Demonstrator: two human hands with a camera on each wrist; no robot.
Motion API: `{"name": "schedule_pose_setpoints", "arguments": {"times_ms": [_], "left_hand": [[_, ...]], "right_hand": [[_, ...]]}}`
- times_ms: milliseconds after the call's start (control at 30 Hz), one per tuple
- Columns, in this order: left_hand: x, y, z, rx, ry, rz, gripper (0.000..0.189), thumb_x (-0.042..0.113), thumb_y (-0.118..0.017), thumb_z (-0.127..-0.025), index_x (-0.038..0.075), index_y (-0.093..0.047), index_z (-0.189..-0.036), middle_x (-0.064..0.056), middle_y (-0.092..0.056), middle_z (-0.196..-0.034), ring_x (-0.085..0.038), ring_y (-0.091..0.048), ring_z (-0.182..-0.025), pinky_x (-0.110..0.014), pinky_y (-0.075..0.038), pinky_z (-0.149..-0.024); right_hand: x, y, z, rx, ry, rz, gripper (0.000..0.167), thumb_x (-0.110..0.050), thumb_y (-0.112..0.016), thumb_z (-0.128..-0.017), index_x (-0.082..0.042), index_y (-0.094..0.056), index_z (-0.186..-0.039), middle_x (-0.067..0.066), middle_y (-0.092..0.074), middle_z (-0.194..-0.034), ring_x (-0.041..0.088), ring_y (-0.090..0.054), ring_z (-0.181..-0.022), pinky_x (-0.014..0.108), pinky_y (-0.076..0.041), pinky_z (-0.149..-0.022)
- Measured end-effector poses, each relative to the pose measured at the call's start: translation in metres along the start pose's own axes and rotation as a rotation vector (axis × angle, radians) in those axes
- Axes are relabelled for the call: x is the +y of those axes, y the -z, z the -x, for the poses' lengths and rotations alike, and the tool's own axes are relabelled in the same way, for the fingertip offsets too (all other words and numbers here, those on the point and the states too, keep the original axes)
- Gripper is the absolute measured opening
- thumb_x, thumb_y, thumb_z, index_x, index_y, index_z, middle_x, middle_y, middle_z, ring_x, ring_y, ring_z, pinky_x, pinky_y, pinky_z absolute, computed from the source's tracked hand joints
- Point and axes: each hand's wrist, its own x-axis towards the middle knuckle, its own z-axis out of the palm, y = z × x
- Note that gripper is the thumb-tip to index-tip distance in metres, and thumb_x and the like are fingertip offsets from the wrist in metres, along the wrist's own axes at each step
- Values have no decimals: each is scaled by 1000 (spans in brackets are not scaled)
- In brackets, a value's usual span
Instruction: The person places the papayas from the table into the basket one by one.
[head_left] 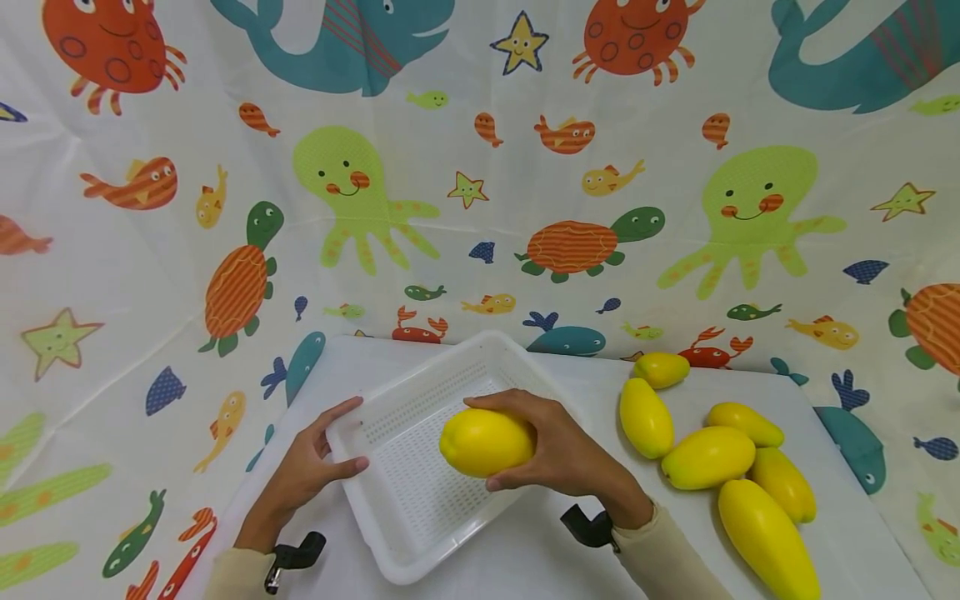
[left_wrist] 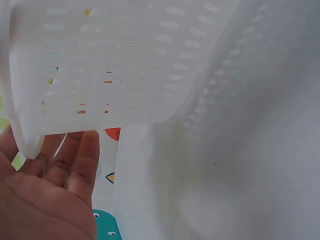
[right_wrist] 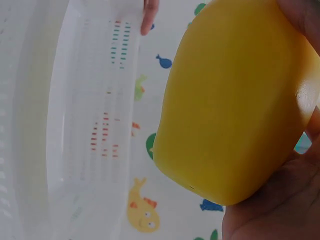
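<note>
Held yellow fruit (head_left: 487, 442): one, raised above the basket (head_left: 401, 572); the height between them is hard to judge.
Fruit's long axis: nearly level and sideways in the head view, its free blunt end pointing to the basket's left side; the other end is hidden in the palm.
Right hand (head_left: 551, 442): above the basket's right half, thumb and fingers clamped on the fruit from opposite sides.
Left hand (head_left: 315, 458): at the basket's left corner, thumb and forefinger spread apart, gripping the rim; some fingers reach behind the wall in the left wrist view.
White basket: one, slotted, set at an angle on the tabletop (head_left: 540, 571); fruit and right hand cover part of its floor and rim.
Other yellow fruits (head_left: 708, 458): six, right of the basket; the nearest is cut off by the head view's lower edge.
Printed cloth (head_left: 480, 229): behind the basket, cropped at the top.
</note>
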Motion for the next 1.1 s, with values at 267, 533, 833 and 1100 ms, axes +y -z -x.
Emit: {"name": "schedule_pose_setpoints", "arguments": {"times_ms": [267, 533, 833, 1100], "left_hand": [[3, -1, 1, 3, 19, -2, 91, 37, -87, -86, 35, -39, -163, -5, -32, -175, -41, -36, -158, -57, -49, -112], [0, -2, 0, -3, 18, 5, 91, 39, -86, -86, 37, -39, -164, -4, -31, -176, -41, -35, -159, -54, -54, -109], [-2, -3, 0, 6, 6, -4, 92, 39, -87, -85, 35, -40, -163, -3, -31, -176, -43, -35, -159, -56, -52, -111], [1, -2, 0, 6, 2, -21, 92, 37, -87, -86, 34, -39, -164, -4, -30, -176, -42, -33, -160, -55, -47, -113]], "right_hand": [[9, -9, -14, -93, 19, -44, 81, -26, -96, -80, -39, -57, -150, -19, -62, -145, 13, -61, -126, 37, -54, -112], [16, -24, -23, -150, -17, -30, 79, -35, -95, -80, -44, -57, -149, -26, -61, -143, 10, -60, -125, 36, -53, -112], [26, -39, -30, -231, 0, -47, 79, -32, -94, -81, -41, -57, -150, -23, -62, -145, 9, -61, -125, 32, -52, -113], [32, -52, -38, -311, 5, -50, 77, -30, -93, -83, -34, -57, -151, -20, -62, -148, 5, -61, -123, 29, -51, -113]]}}
